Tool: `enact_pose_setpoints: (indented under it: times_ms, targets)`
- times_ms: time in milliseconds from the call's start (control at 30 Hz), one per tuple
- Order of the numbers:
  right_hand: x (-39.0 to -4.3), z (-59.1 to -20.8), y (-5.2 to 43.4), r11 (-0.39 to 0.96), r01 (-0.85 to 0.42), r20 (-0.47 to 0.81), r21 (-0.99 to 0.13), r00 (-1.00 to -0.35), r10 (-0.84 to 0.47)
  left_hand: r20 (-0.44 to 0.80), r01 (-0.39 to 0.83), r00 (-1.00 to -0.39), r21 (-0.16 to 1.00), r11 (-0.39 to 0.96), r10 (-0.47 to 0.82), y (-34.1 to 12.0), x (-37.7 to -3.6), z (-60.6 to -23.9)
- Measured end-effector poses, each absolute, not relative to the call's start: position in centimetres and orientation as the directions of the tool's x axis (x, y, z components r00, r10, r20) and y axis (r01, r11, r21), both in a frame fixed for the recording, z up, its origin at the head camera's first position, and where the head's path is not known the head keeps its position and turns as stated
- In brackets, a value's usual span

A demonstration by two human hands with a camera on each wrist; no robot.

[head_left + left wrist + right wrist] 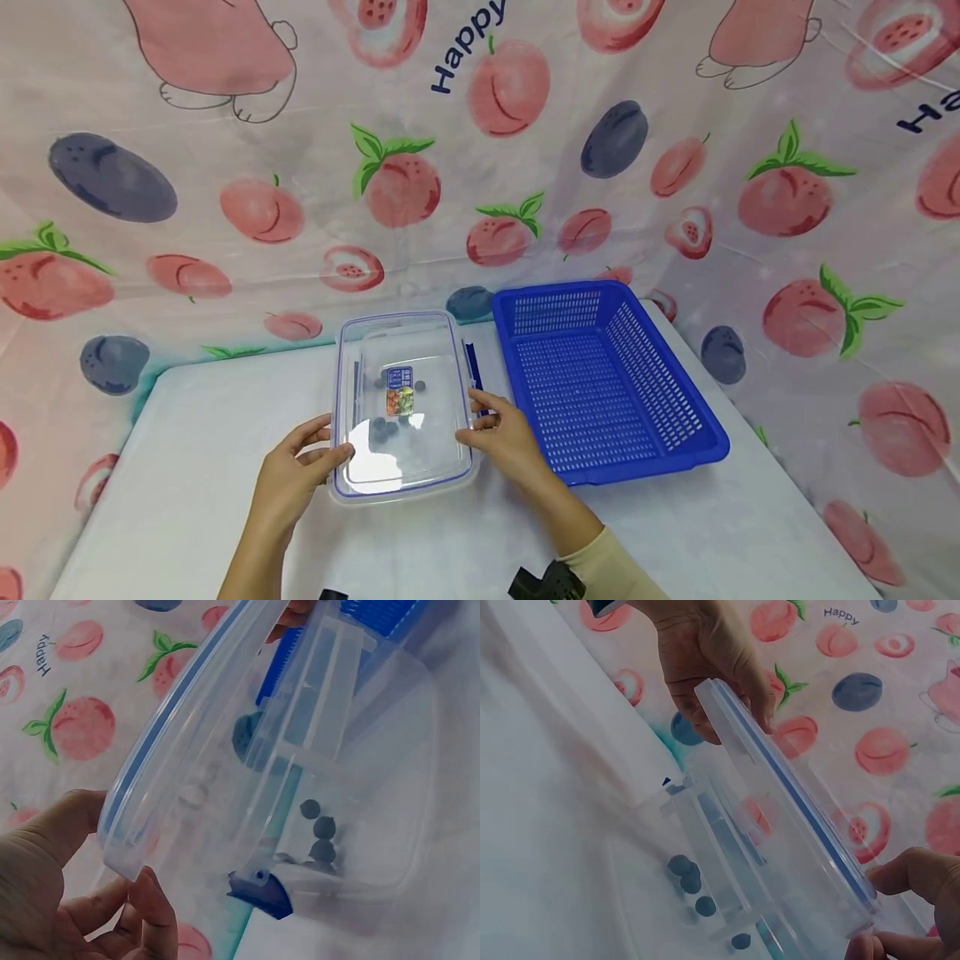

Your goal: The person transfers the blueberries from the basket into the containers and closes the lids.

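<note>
Two hands grip one clear lid [405,408] by its near corners: the left hand [288,475] pinches the left edge between thumb and fingers, and the right hand [506,437] pinches the right edge. Lid and clear box [347,367] beneath it lie straight ahead of the person, long axis running away from the body, both hands equally near. The lid sits tilted over the box, its near edge raised. Several small dark round pieces [321,829] lie inside, about five. One blue basket [607,379] stands just right of the box on one white table [187,467].
</note>
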State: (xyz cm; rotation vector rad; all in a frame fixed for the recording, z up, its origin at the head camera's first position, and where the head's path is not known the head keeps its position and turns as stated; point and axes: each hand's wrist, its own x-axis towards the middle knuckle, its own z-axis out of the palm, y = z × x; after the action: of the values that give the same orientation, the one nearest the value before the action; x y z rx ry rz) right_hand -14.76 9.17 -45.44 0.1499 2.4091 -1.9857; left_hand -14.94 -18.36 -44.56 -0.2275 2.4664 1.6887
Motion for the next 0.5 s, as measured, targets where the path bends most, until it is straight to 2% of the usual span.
enact_pose_setpoints:
  times_ms: [200, 500]
  targets:
    - [-15.2, -45.9, 9.4, 0.203, 0.093, -0.070, -0.975, -0.991, 0.117, -0.179, -0.181, -0.983, 0.917, 0.355, -0.038, -17.4, -15.9, -45.3]
    - [-15.9, -47.1, 8.5, 0.257, 0.024, 0.030, -0.966, -0.979, 0.203, -0.180, -0.184, -0.983, 0.904, 0.387, -0.048, -16.9, -16.9, -46.2]
